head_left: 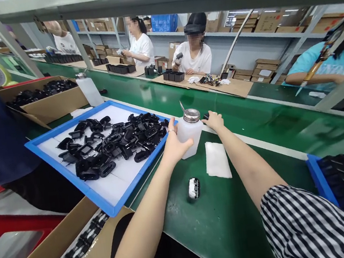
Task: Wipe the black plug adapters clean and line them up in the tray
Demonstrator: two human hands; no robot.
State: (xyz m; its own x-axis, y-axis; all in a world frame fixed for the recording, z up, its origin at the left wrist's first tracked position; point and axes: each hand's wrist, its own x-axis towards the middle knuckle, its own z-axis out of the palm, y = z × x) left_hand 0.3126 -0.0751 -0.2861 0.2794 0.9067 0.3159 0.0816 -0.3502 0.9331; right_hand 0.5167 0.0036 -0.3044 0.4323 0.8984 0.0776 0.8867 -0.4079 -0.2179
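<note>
My left hand (175,143) is wrapped round a white plastic bottle (191,137) with a metal pump cap, standing on the green bench. My right hand (213,120) reaches just past the bottle, fingers curled over a small dark part at the belt's edge. A white cloth (217,160) lies flat on the bench below my right wrist. A single black and white plug part (194,188) rests nearer to me. To the left sits a blue tray (71,182) holding several black plug housings (110,143).
A green conveyor belt (252,110) runs across the scene. Several co-workers sit on its far side. Another white bottle (90,90) and a cardboard box of black parts (44,97) stand at left. A second blue tray of parts (320,179) sits at right. A person in dark blue stands at far left.
</note>
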